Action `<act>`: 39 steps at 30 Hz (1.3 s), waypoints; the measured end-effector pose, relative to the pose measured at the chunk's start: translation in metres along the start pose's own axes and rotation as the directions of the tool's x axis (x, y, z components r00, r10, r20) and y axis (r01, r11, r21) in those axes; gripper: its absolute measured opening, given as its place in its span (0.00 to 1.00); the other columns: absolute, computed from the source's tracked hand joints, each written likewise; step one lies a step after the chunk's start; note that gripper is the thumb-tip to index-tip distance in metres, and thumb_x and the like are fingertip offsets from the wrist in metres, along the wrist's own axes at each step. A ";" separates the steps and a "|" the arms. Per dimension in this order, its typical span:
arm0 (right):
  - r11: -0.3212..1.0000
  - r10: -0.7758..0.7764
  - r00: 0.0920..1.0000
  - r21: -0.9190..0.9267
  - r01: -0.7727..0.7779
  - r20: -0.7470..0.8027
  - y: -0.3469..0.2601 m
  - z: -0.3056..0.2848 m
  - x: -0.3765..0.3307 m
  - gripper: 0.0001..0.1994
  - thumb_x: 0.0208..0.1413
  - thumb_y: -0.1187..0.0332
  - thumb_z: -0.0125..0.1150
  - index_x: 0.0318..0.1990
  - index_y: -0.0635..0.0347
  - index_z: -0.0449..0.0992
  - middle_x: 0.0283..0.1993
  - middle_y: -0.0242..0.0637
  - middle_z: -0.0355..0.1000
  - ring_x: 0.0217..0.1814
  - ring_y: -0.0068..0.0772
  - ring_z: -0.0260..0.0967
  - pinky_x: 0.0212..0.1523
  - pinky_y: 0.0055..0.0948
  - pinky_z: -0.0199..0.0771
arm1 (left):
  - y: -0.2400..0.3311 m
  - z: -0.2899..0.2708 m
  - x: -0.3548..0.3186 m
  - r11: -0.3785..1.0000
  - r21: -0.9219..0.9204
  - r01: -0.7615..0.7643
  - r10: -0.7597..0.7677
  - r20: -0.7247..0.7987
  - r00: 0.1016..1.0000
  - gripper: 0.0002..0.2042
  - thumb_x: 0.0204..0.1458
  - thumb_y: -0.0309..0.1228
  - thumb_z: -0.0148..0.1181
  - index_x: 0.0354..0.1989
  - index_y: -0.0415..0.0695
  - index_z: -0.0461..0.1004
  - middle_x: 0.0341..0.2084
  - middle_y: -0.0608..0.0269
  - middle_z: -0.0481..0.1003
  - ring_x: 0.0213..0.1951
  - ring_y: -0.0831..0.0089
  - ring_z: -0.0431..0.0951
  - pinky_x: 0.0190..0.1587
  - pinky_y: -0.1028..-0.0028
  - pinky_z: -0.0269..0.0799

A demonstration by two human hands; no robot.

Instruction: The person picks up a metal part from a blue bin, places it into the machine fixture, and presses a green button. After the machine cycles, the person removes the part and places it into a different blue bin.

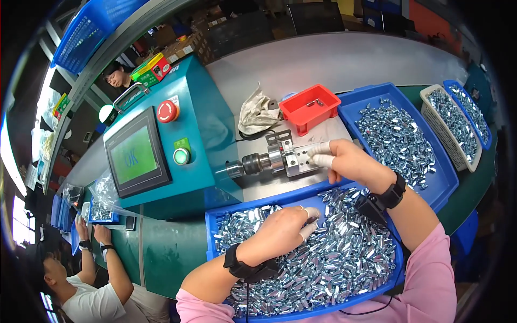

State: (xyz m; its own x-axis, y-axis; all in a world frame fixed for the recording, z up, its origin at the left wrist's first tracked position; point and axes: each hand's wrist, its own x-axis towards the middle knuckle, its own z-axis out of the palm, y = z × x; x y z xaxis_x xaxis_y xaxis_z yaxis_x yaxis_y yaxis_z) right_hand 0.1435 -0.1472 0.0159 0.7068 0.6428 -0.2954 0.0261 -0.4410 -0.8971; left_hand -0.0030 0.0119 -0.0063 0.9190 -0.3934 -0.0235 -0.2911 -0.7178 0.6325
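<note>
My left hand (283, 229) is over the near blue tray (211, 237), which is heaped with small shiny metal hex-shaped pieces (334, 258). Its covered thumb and forefinger are brought together; what lies between them, if anything, is hidden. At the machine's metal fixture (293, 160), my right hand (344, 159) reaches in with its covered fingertips closed at the block's right end. Whatever those fingers grip cannot be made out. Left of the fixture, a chuck (253, 163) on a shaft comes out of the teal machine (202, 118).
The machine carries a lit screen (132, 156), a red stop button (167, 111) and a green button (181, 156). Behind the fixture are a red bin (309, 110) with a few pieces and a crumpled cloth (257, 112). Another blue tray (350, 102) stands right. A co-worker (91, 290) works at left.
</note>
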 end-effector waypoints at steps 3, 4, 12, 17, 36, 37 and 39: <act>0.962 -0.019 0.990 -0.272 -0.019 -0.137 -0.016 0.003 0.008 0.16 0.56 0.59 0.56 0.38 0.65 0.77 0.23 0.39 0.73 0.21 0.30 0.71 0.23 0.28 0.70 | -0.003 0.004 0.000 1.000 0.001 -0.026 0.026 -0.019 0.999 0.11 0.50 0.30 0.58 0.41 0.41 0.73 0.29 0.52 0.76 0.34 0.56 0.76 0.36 0.62 0.71; 0.880 -0.074 0.981 -0.474 -0.020 -0.178 -0.023 0.009 0.012 0.18 0.53 0.56 0.58 0.34 0.66 0.78 0.23 0.42 0.73 0.23 0.35 0.72 0.25 0.32 0.71 | -0.004 0.005 -0.002 0.999 0.004 -0.032 0.032 -0.020 0.999 0.11 0.50 0.30 0.58 0.41 0.41 0.74 0.28 0.52 0.76 0.34 0.56 0.76 0.36 0.62 0.71; 0.543 -0.419 0.839 -0.836 -0.074 -0.347 -0.032 0.041 0.031 0.22 0.45 0.49 0.60 0.23 0.63 0.78 0.26 0.48 0.75 0.30 0.47 0.75 0.32 0.42 0.74 | -0.006 0.010 -0.001 0.997 -0.025 -0.075 0.074 -0.044 0.996 0.11 0.49 0.30 0.59 0.40 0.41 0.75 0.26 0.52 0.76 0.34 0.55 0.76 0.36 0.62 0.71; 0.627 -0.311 0.741 -0.715 -0.311 -0.595 -0.039 -0.008 0.018 0.21 0.47 0.51 0.60 0.23 0.64 0.78 0.26 0.48 0.75 0.31 0.49 0.74 0.33 0.43 0.74 | -0.004 0.008 -0.005 0.997 0.018 -0.076 0.077 -0.081 0.994 0.10 0.49 0.29 0.59 0.40 0.42 0.75 0.27 0.53 0.76 0.33 0.55 0.75 0.38 0.61 0.70; 0.989 -0.135 0.954 0.017 0.144 -0.269 0.010 0.003 0.002 0.18 0.54 0.58 0.58 0.32 0.69 0.77 0.20 0.43 0.73 0.18 0.31 0.73 0.22 0.29 0.72 | -0.026 -0.045 0.076 0.824 0.537 0.180 0.164 -0.531 0.831 0.08 0.43 0.30 0.64 0.34 0.52 0.80 0.27 0.65 0.76 0.40 0.65 0.70 0.47 0.64 0.54; 0.989 -0.132 0.953 0.033 0.146 -0.274 0.014 0.001 0.004 0.18 0.54 0.58 0.58 0.32 0.69 0.77 0.20 0.43 0.73 0.18 0.31 0.73 0.22 0.29 0.72 | -0.025 -0.046 0.079 0.814 0.551 0.185 0.163 -0.523 0.837 0.08 0.43 0.30 0.65 0.33 0.52 0.80 0.26 0.65 0.76 0.39 0.65 0.70 0.47 0.64 0.54; 0.982 -0.175 0.936 0.012 0.187 -0.305 0.020 -0.001 0.006 0.16 0.53 0.60 0.58 0.34 0.69 0.77 0.21 0.44 0.74 0.18 0.31 0.73 0.23 0.30 0.72 | -0.021 -0.048 0.077 0.796 0.567 0.211 0.141 -0.513 0.847 0.06 0.43 0.30 0.65 0.31 0.52 0.80 0.25 0.65 0.76 0.39 0.66 0.70 0.47 0.64 0.54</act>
State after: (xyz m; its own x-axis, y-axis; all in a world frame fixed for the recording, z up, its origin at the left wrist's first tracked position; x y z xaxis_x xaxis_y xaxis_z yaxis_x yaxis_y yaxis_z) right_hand 0.1496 -0.1526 -0.0033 0.8727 0.4879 -0.0196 0.1493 -0.3048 -0.9406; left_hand 0.0865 0.0244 0.0154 0.8734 -0.1392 0.4666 -0.1880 -0.9804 0.0596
